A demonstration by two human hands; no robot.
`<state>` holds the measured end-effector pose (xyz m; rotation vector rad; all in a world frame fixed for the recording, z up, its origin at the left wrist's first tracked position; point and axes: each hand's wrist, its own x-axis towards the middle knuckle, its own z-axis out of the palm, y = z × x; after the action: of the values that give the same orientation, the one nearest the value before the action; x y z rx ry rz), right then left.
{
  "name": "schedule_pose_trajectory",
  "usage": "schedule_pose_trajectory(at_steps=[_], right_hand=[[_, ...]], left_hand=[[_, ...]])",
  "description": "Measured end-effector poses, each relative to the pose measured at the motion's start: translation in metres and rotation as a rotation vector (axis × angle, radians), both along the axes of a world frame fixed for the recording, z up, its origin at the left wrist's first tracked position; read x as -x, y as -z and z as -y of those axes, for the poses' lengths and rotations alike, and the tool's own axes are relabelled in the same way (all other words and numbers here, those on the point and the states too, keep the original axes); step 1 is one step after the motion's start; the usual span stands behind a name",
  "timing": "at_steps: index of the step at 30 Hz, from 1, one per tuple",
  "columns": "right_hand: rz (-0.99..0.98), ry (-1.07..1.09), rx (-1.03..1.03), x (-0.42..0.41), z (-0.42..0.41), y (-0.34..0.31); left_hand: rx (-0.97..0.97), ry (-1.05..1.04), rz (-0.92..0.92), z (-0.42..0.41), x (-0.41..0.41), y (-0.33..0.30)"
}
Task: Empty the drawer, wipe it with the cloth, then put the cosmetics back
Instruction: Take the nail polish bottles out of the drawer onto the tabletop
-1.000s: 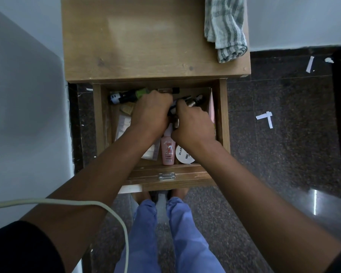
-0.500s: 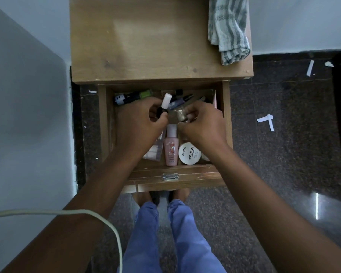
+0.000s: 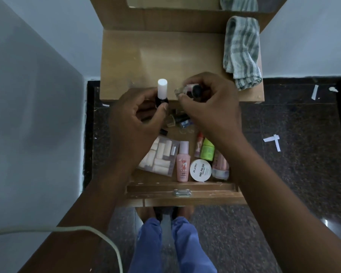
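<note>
The open wooden drawer (image 3: 182,191) holds cosmetics: a clear pouch of small items (image 3: 158,157), a pink bottle (image 3: 183,161), a white nail polish remover tub (image 3: 200,170), a green jar (image 3: 207,149) and small dark bottles (image 3: 178,119) at the back. My left hand (image 3: 138,119) grips a dark bottle with a white cap (image 3: 162,91), upright, over the table's front edge. My right hand (image 3: 211,103) holds small glass bottles (image 3: 189,90) beside it. The striped cloth (image 3: 242,52) lies on the tabletop's right side.
The wooden tabletop (image 3: 146,62) is bare on its left and middle. A mirror edge (image 3: 165,2) stands at the back. A white wall sits close on the left. Paper scraps (image 3: 273,140) dot the dark floor. A cable (image 3: 77,229) crosses my left arm.
Both hands have lifted out of the drawer's back toward the tabletop edge, carrying the white-capped bottle and the small glass bottles. More drawer contents now show.
</note>
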<state>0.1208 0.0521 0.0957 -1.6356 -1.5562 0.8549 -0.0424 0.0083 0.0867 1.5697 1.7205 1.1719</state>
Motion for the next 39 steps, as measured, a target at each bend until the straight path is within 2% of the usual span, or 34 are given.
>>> schedule_pose_trajectory(at_steps=[9,15,19,34,39], right_hand=[[0.067,-0.116,-0.146,0.065,-0.083,0.011],[0.107,-0.1,-0.243,0.098,-0.122,0.014],[0.215,-0.14,-0.32,0.115,-0.129,0.02],[0.237,-0.098,-0.342,0.12,-0.123,0.039],[0.202,-0.106,-0.292,0.091,-0.101,0.031]], left_hand=[[-0.105,-0.163,-0.058,-0.076,0.041,0.003],[-0.092,-0.201,-0.081,-0.116,0.069,0.002],[-0.072,-0.174,-0.129,-0.132,0.081,0.009],[-0.058,-0.123,-0.155,-0.131,0.091,0.021],[-0.097,-0.246,-0.116,-0.099,0.081,0.02]])
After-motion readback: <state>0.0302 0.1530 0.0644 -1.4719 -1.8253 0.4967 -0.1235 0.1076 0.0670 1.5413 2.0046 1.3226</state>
